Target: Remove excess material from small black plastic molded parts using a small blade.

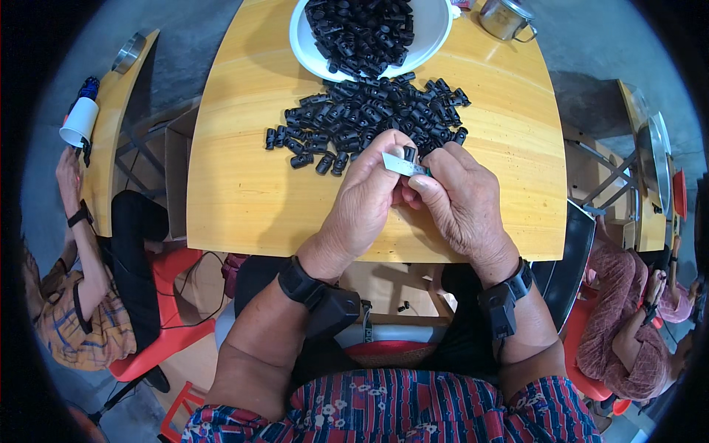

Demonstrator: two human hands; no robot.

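My left hand (pixel 363 193) is closed, pinching a small black plastic cord lock (pixel 409 153) between thumb and fingers. My right hand (pixel 465 193) is closed on a short knife, whose pale flat blade (pixel 401 165) points left across the cord lock, close to my left thumb. A bit of green shows at the knife's grip; the rest of the handle is hidden in my fingers. Just beyond my hands lies a loose heap of similar black cord locks (pixel 351 122) on the wooden table (pixel 258 199).
A white bowl (pixel 299 44) full of black cord locks stands behind the heap. A metal mug (pixel 506 20) sits at the far right. Co-workers (pixel 88 310) sit at side tables on both sides; a white cup (pixel 79 122) is at the left one.
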